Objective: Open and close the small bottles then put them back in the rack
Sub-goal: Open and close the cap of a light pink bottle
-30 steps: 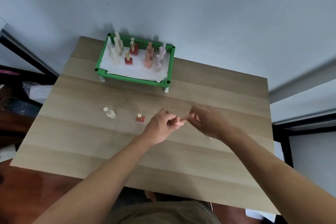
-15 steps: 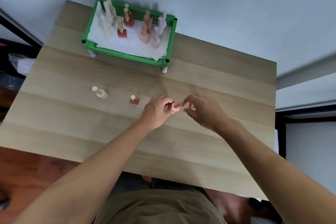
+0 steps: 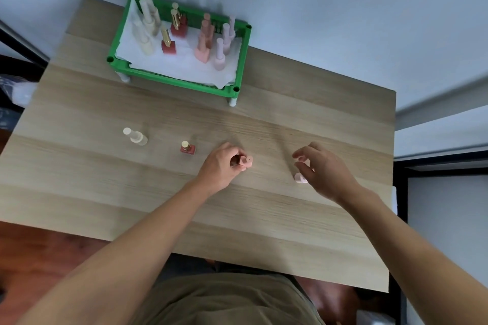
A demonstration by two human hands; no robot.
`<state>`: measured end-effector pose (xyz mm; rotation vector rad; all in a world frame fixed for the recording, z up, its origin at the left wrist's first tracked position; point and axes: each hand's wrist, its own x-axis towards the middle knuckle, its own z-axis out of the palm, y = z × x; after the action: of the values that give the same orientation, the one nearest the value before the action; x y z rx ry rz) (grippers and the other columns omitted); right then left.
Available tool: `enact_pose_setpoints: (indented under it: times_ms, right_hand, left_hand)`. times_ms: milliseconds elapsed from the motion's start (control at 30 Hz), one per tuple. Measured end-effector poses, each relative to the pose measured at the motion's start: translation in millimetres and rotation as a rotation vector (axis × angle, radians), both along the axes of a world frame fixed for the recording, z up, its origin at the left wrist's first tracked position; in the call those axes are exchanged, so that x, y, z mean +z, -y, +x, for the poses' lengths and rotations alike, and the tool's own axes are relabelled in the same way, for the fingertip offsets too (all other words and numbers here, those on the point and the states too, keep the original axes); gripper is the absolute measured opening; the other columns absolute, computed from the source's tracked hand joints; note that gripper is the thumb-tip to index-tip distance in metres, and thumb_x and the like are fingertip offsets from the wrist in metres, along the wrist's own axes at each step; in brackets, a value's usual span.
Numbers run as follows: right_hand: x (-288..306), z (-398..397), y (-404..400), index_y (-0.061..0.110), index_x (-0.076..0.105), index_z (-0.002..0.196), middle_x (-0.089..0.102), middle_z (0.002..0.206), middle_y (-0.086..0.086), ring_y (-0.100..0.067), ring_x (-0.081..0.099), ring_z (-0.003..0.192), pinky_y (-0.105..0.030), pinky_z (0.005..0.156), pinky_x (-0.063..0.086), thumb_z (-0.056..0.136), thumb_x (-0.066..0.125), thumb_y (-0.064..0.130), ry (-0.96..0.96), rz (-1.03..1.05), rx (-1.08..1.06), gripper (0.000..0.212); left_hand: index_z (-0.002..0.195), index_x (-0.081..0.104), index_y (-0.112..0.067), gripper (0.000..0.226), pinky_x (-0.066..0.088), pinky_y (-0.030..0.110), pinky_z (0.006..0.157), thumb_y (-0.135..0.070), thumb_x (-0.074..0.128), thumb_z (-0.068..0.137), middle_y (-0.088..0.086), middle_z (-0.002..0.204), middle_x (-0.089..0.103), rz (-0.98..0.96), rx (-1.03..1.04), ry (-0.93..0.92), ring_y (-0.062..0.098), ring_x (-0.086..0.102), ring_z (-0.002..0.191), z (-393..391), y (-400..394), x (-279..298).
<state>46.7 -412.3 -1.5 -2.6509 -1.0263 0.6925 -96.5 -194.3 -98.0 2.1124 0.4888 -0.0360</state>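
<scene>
Hands parted | my left hand point(image 3: 220, 166) grips salmon bottle point(image 3: 245, 161), right hand point(image 3: 323, 167) loose over pale pink bottle point(image 3: 300, 178) right of it | next: I rack salmon bottle in green rack point(image 3: 174, 81)

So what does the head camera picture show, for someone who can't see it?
A left hand holds a small pink bottle on a wooden table, while the open right hand hovers nearby. A green rack of bottles sits behind.

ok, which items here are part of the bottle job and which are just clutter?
Job: salmon bottle in left hand; pale pink bottle under right hand; red bottle; cream bottle; green rack.
Clutter: plastic bag left of table.
</scene>
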Motion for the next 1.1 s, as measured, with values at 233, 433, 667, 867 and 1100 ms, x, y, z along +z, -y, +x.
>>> enact_pose_setpoints:
  times_ms: [233,433,667,867,1100]
  right_hand:
    - [3,5,25,0.026,0.065,0.116,0.059,0.112,0.009,0.006,0.055,0.077,-0.035,0.080,0.054,0.096,0.060,0.034,-0.034,0.019,-0.059,0.022]
    - [0,6,43,0.032,0.063,0.119,0.055,0.111,0.012,-0.001,0.059,0.076,-0.026,0.074,0.053,0.085,0.064,0.053,-0.097,-0.019,-0.066,0.039]
    - [-14,3,52,0.032,0.063,0.109,0.059,0.096,0.012,-0.004,0.059,0.074,-0.036,0.072,0.056,0.088,0.069,0.039,-0.048,0.012,-0.107,0.023]
    - [-18,-2,61,0.025,0.066,0.103,0.065,0.092,0.011,-0.011,0.061,0.076,-0.035,0.071,0.052,0.091,0.066,0.033,-0.024,0.101,-0.170,0.015]
    - [-17,-5,75,0.025,0.072,0.109,0.067,0.095,0.011,-0.010,0.061,0.066,-0.036,0.070,0.054,0.093,0.065,0.033,-0.021,0.185,-0.179,0.019]
  left_hand:
    - [0.103,0.059,-0.014,0.040,0.052,0.029,0.081,-0.016,0.084,0.073,-0.001,0.104,0.060,-0.034,0.044,-0.049,0.015,0.063,0.089,-7,0,-4]
    - [0.083,0.051,-0.022,0.026,0.040,0.024,0.066,-0.024,0.076,0.081,-0.012,0.077,0.057,0.004,0.013,-0.152,0.005,0.053,0.070,-19,1,-5]
    - [0.077,0.067,-0.028,0.010,0.049,0.021,0.072,-0.026,0.076,0.082,-0.015,0.077,0.069,-0.067,-0.206,-0.197,0.001,0.063,0.074,-20,19,-2]
    - [0.090,0.074,-0.021,0.005,0.053,0.023,0.079,-0.024,0.073,0.086,-0.012,0.089,0.073,-0.096,-0.296,-0.206,0.003,0.066,0.083,-12,56,-5]
    - [0.099,0.067,-0.014,0.016,0.049,0.026,0.077,-0.021,0.074,0.085,-0.004,0.092,0.067,-0.055,-0.222,-0.128,0.011,0.061,0.080,22,98,-7]
